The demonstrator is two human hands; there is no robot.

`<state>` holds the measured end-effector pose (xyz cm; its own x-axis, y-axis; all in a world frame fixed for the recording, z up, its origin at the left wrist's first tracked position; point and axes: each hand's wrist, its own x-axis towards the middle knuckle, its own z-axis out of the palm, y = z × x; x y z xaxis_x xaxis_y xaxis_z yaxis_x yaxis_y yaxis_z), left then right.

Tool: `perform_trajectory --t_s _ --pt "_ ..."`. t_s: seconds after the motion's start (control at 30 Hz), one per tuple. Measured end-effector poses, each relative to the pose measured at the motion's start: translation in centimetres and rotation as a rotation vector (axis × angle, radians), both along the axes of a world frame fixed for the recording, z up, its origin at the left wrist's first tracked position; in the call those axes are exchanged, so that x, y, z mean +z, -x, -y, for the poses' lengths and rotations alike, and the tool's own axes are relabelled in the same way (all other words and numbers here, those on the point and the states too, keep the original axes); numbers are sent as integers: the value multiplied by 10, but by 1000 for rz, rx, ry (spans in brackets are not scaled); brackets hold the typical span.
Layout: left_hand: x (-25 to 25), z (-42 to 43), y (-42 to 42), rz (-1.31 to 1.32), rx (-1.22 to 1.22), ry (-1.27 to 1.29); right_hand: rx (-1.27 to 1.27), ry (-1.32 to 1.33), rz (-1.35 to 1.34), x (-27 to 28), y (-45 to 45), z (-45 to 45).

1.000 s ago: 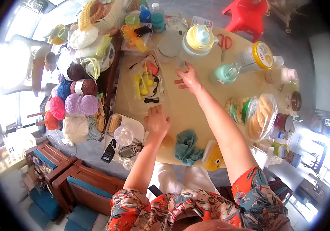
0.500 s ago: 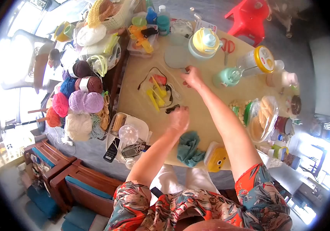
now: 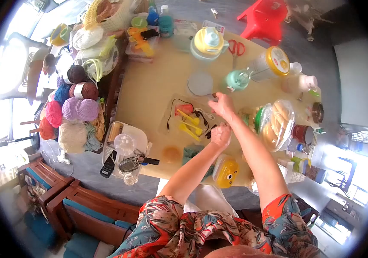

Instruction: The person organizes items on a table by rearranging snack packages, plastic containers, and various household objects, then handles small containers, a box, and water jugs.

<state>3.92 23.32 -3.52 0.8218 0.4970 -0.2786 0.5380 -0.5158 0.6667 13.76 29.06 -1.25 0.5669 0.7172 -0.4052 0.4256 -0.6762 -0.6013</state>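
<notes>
A shallow clear plastic tray [image 3: 166, 117] lies on the table, holding yellow plastic pieces [image 3: 189, 128], a red piece [image 3: 184, 110] and black and white cables [image 3: 174, 101]. My right hand [image 3: 223, 106] is closed at the tray's far right corner, thumb and fingers pinched together. Nearer to me, my left hand [image 3: 221, 136] is closed at its near right corner, beside a small black object [image 3: 210, 131]. Its fingertips are partly hidden. A round grey disc [image 3: 200, 83] lies just beyond the tray. My left forearm partly covers a teal cloth [image 3: 191, 154].
Red scissors [image 3: 236, 48], a yellow-topped jug [image 3: 209, 44] and a mint bottle [image 3: 237, 80] stand farther back. Bagged bread [image 3: 279, 120] lies at right. A yellow-lidded box [image 3: 226, 171] sits near me. Yarn balls [image 3: 80, 108] are piled left; a red stool [image 3: 262, 20] stands beyond.
Both hands and the tray with its contents have moved right across the table. The grey disc has come nearer to me. The view has shifted, so most other things appear farther left.
</notes>
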Motion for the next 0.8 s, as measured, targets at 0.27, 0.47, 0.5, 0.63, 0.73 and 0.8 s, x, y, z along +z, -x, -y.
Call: perform_trajectory --t_s 0.27,0.47,0.5,0.63,0.73,0.8 --pt "3 35 -18 -8 75 61 -10 -33 227 11 1 54" --pt "45 37 20 70 95 -5 70 -195 -36 92 16 116" --pt "41 40 30 133 81 -43 85 -221 -108 111 21 134" --pt "71 63 71 52 -38 5 75 -386 -273 163 50 240" --pt "77 93 92 181 -167 5 -96 -336 -282 192 90 329" --pt "94 121 102 208 -230 76 -228 -248 -328 187 126 389"
